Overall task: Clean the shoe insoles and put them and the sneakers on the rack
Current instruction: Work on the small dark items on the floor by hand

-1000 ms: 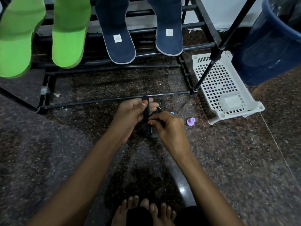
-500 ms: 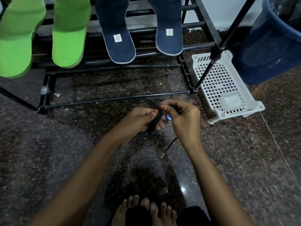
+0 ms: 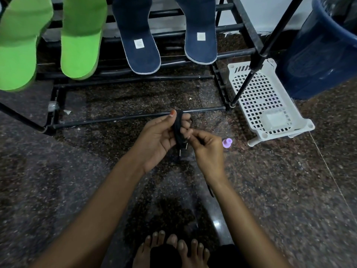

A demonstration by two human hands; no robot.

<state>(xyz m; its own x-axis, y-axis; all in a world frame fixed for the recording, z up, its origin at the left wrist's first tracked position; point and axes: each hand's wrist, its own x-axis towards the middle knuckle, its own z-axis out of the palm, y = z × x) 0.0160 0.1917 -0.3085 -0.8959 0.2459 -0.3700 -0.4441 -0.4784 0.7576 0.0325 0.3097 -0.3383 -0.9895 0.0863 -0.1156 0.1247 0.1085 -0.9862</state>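
Left hand [image 3: 160,136] curled round black lace bundle [image 3: 178,124], right hand [image 3: 206,149] apparently pinching its near edge, green insoles [image 3: 29,39] and navy insoles [image 3: 139,26] on rack [image 3: 116,119] beyond the grip, well apart from both hands.

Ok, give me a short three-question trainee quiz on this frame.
1. True or false: two bright green foam insoles and two navy fabric insoles rest on the black metal rack.
2. The left hand grips: A a coiled black shoelace; B a brush; C a sneaker.
3. Which hand is nearer the small purple plastic piece on the floor?
Key: 1 true; 2 A; 3 the right hand.
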